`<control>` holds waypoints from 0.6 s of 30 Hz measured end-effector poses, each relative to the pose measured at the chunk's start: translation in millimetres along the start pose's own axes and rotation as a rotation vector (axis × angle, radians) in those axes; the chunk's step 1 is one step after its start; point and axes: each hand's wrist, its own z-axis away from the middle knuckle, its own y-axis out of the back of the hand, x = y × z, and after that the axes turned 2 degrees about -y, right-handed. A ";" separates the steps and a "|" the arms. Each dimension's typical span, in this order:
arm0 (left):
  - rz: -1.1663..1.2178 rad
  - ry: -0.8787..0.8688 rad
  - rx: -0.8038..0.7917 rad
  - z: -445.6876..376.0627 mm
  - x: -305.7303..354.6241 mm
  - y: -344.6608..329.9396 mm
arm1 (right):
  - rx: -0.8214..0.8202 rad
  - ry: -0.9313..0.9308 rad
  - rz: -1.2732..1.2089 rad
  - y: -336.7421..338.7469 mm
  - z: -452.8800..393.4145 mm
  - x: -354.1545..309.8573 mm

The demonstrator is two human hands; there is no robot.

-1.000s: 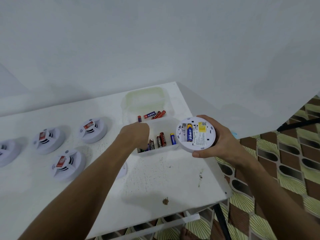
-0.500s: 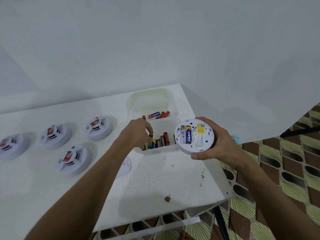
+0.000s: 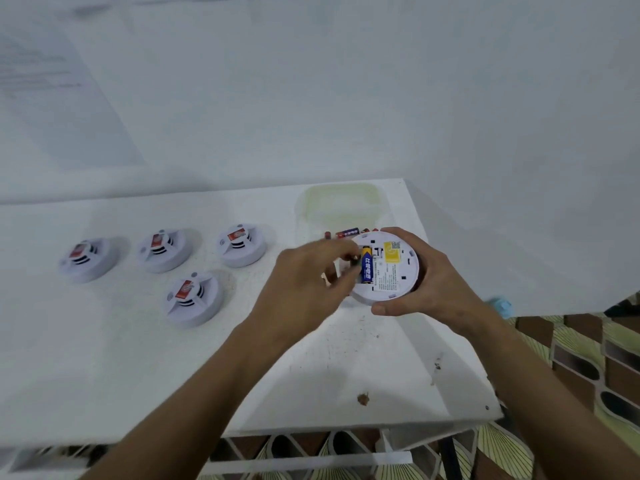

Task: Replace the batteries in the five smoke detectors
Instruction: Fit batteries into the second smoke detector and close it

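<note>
Matt white plastic smoke detector (image 3: 388, 268), glossy blue battery (image 3: 367, 270), scuffed white table (image 3: 311, 358).

The right hand (image 3: 420, 289) grips a white detector (image 3: 391, 271) by its rim, back side up above the right end of the white bench (image 3: 138, 358), with a blue battery (image 3: 367, 269) seated in its open compartment beside a yellow label (image 3: 392, 252). The left hand (image 3: 304, 285) has its fingers (image 3: 341, 252) curled at the compartment's left edge, pinching a small dark object that is too blurred to identify. Four more detectors (image 3: 193, 298) sit face up on the bench to the left, and a clear tray (image 3: 341, 206) with loose batteries (image 3: 347, 233) lies just behind the hands.
</note>
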 end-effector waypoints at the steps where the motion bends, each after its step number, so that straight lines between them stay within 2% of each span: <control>1: -0.076 -0.093 0.011 4.9 -6.1 -0.2 | -0.004 0.003 -0.003 -3.3 -3.2 -0.4; 4: -0.158 -0.216 0.037 20.5 -24.2 2.1 | -0.025 0.004 -0.005 -13.9 -13.6 -0.4; 7: -0.049 -0.144 0.069 29.3 -36.1 12.4 | -0.080 0.009 -0.005 -24.6 -22.2 -2.0; 10: 0.169 0.081 0.065 31.7 -36.9 27.3 | -0.106 0.021 -0.007 -35.7 -28.8 -5.6; 12: 0.216 0.286 0.039 29.8 -36.9 39.1 | -0.121 0.022 0.002 -43.1 -33.2 -7.5; 14: 0.269 0.486 -0.084 25.7 -38.4 52.0 | -0.150 0.020 0.000 -50.0 -37.1 -9.8; 16: 0.395 0.591 -0.221 24.9 -40.3 62.1 | -0.183 0.017 -0.012 -57.7 -40.6 -11.5; 18: 0.464 0.631 -0.242 26.0 -40.2 67.1 | -0.202 0.024 -0.020 -64.8 -43.5 -11.5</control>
